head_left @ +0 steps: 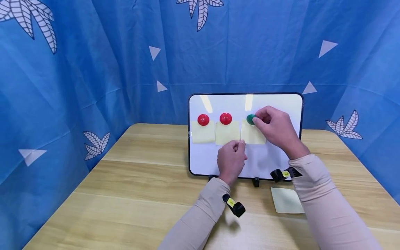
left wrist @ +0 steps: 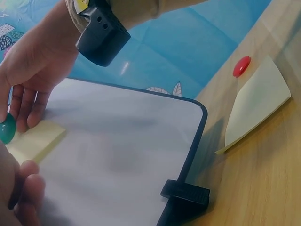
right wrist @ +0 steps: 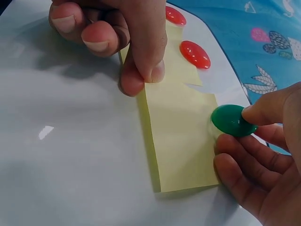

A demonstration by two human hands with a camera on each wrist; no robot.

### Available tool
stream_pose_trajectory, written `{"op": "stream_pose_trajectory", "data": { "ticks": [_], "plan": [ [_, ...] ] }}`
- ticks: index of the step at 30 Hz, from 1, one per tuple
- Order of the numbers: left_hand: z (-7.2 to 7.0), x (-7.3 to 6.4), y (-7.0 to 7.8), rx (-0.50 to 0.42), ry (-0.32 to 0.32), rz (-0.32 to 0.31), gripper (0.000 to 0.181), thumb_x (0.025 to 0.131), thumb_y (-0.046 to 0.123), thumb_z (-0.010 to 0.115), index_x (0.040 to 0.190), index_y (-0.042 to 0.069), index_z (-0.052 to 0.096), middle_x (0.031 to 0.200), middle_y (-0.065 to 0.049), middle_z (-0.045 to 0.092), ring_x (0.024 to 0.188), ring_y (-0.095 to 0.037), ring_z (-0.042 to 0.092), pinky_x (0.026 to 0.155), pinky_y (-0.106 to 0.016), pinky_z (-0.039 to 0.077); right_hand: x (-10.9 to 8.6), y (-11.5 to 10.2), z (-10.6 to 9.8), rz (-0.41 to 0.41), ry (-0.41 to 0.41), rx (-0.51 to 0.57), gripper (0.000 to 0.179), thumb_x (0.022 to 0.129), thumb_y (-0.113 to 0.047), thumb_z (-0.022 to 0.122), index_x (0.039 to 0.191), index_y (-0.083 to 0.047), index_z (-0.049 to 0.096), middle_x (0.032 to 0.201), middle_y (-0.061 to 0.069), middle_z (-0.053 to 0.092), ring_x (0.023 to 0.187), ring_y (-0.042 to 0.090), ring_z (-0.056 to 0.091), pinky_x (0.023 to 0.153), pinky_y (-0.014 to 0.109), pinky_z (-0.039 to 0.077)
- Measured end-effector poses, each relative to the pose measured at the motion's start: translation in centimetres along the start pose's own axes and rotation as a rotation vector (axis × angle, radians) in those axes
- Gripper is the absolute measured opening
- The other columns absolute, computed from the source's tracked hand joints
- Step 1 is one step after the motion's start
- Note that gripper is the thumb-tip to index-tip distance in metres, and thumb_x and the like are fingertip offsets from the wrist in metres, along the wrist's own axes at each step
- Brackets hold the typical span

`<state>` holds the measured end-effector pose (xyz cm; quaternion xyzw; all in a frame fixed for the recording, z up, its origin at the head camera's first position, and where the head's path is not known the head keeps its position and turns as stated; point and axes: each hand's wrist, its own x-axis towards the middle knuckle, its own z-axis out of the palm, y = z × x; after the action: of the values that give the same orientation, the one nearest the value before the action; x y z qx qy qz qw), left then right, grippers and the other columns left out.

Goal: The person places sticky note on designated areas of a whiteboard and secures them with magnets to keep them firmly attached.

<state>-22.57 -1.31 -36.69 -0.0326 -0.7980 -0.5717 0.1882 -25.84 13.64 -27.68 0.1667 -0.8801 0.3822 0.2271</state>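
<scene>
A whiteboard (head_left: 203, 159) stands tilted back on the table, holding three yellow sticky notes in a row. Thumb and finger of my left hand (head_left: 231, 159) pinch the lower left corner of the rightmost sticky note (head_left: 253, 135). My right hand (head_left: 276, 128) pinches a round green magnet (right wrist: 229, 120) at that note's top edge, its other fingers resting along the edge in the right wrist view. Red magnets (head_left: 203, 119) sit at the tops of the left sticky note (head_left: 203, 135) and the middle sticky note (head_left: 225, 134).
On the table at front right lies a loose sticky note (head_left: 285, 201). Beside it is another red magnet (left wrist: 241, 67), hidden in the head view by my right forearm. Black stand feet (head_left: 256, 182) support the board's lower edge. A blue curtain (head_left: 243, 52) hangs behind.
</scene>
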Motion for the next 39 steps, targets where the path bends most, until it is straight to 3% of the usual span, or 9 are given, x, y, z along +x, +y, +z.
{"op": "stream_pose_trajectory", "data": {
  "ticks": [14, 23, 39],
  "plan": [
    [-0.08, 0.27, -0.05, -0.015, -0.022, -0.015, 0.03, 0.102, 0.036, 0.059, 0.088, 0.014, 0.074, 0.055, 0.013, 0.059, 0.05, -0.008, 0.062, 0.051, -0.03, 0.051, 0.5, -0.32, 0.1, -0.042, -0.019, -0.108, 0.022, 0.096, -0.012, 0.069, 0.114, 0.0, 0.069, 0.103, 0.016, 0.065, 0.09, 0.03, 0.058, 0.081, 0.046, 0.052],
    [-0.21, 0.3, -0.03, -0.008, -0.027, -0.013, 0.031, 0.102, 0.035, 0.058, 0.085, 0.014, 0.072, 0.055, 0.012, 0.059, 0.05, -0.009, 0.061, 0.051, -0.03, 0.05, 0.67, -0.21, 0.45, -0.062, 0.011, -0.162, 0.024, 0.095, -0.009, 0.067, 0.116, 0.002, 0.069, 0.101, 0.016, 0.057, 0.09, 0.031, 0.055, 0.077, 0.045, 0.052],
    [-0.39, 0.27, -0.11, 0.0, -0.043, 0.014, 0.031, 0.103, 0.034, 0.056, 0.082, 0.015, 0.069, 0.055, 0.012, 0.059, 0.05, -0.008, 0.061, 0.05, -0.03, 0.048, 0.01, 0.0, 0.22, -0.077, 0.03, -0.131, 0.021, 0.097, -0.013, 0.063, 0.112, 0.001, 0.069, 0.099, 0.013, 0.059, 0.088, 0.027, 0.055, 0.074, 0.042, 0.049]
  ]
}}
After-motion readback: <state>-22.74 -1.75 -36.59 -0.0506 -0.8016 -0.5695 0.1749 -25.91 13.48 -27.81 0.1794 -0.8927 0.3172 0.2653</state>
